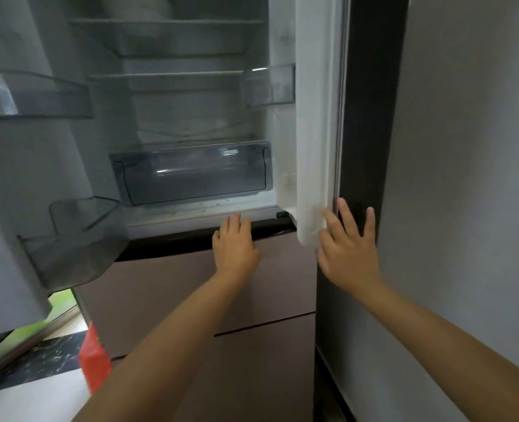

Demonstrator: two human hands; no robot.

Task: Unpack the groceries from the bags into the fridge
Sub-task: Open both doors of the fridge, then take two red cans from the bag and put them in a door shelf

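A: Hands?
B: Left hand (235,242) flat, fingers relaxed, resting on the dark lip under the fridge (191,123) opening. Holds nothing. Right hand (348,248) spread wide, fingers straight, at the bottom corner of the right door (316,117), touching or just beside its edge; can't tell which.
A: Groceries?
B: None in the hands, none visible inside. Shelves + crisper drawer (192,172) sit straight ahead, above the left hand.
A: Bag?
B: Red bag (95,360) low at lower left, beside the counter, well apart from both hands. Left hand's nearer.
A: So next?
B: Prob. reach down-left w/ the left hand, then lift items up + fwd into the opening. Both doors look wide enough.
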